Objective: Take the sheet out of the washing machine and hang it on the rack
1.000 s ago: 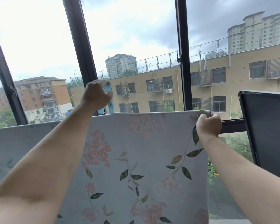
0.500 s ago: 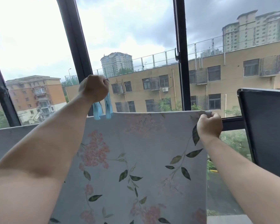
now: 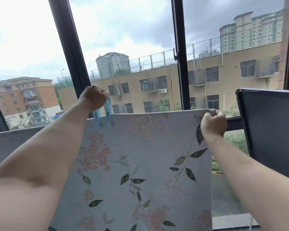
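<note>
A pale grey sheet (image 3: 148,155) printed with pink flowers and green leaves hangs folded over a horizontal bar in front of the window; the bar itself is hidden under the cloth. My left hand (image 3: 93,99) grips the top of a light blue clothespin (image 3: 103,115), whose jaws straddle the sheet's upper edge. My right hand (image 3: 213,123) grips the sheet's top right corner, fingers curled over the edge. More of the sheet runs off to the left behind my left forearm.
Black window frames (image 3: 179,64) stand just behind the sheet, with apartment blocks outside. A dark flat panel (image 3: 270,127) juts in at the right, close to my right arm.
My left hand has brought the blue clothespin down from above the sheet onto its top edge. My right hand has kept its hold on the corner.
</note>
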`<action>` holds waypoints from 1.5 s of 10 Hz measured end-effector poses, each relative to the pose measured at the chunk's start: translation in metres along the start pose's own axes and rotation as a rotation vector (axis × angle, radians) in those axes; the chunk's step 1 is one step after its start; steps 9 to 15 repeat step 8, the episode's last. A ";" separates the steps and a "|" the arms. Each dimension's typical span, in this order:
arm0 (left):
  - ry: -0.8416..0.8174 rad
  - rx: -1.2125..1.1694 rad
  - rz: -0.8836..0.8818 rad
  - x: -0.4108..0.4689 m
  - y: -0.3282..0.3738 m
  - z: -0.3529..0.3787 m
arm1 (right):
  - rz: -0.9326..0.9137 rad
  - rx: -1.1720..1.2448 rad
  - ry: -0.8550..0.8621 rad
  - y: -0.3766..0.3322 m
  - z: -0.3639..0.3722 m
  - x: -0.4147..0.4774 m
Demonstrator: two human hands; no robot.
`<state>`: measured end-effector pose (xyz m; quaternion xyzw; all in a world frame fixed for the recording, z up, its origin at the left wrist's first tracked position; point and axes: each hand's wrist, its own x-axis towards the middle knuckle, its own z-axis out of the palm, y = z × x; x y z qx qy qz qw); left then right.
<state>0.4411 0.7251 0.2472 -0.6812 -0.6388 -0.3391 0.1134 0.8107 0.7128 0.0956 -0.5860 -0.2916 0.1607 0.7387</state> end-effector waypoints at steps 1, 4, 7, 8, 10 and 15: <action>-0.030 -0.012 0.005 0.003 -0.008 0.000 | -0.017 -0.007 -0.011 -0.001 0.000 -0.004; 0.044 -0.004 -0.003 0.002 -0.007 0.002 | 0.015 -0.053 -0.056 0.004 0.000 -0.006; 0.491 0.116 0.264 -0.060 0.001 0.018 | 0.002 -0.103 -0.157 0.027 -0.010 -0.003; 0.535 0.017 0.435 -0.148 0.007 0.053 | 0.015 -0.093 -0.224 0.051 -0.020 -0.007; 0.535 0.017 0.435 -0.148 0.007 0.053 | 0.015 -0.093 -0.224 0.051 -0.020 -0.007; 0.535 0.017 0.435 -0.148 0.007 0.053 | 0.015 -0.093 -0.224 0.051 -0.020 -0.007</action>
